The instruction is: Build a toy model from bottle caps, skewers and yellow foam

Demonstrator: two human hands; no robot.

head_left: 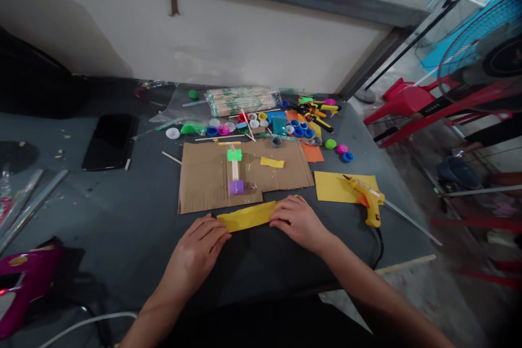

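Note:
A strip of yellow paper stretches between my two hands, just in front of a piece of cardboard. My left hand is closed on the strip's left end, and my right hand grips its right end. On the cardboard lies a small bundle of wooden sticks with green paper at the top and purple paper at the bottom. A short scrap of yellow paper rests to the right of it.
At right, a yellow glue gun lies over a yellow sheet. Behind the cardboard are several bottle caps, pliers and bagged sticks. A phone and a magenta device lie at left.

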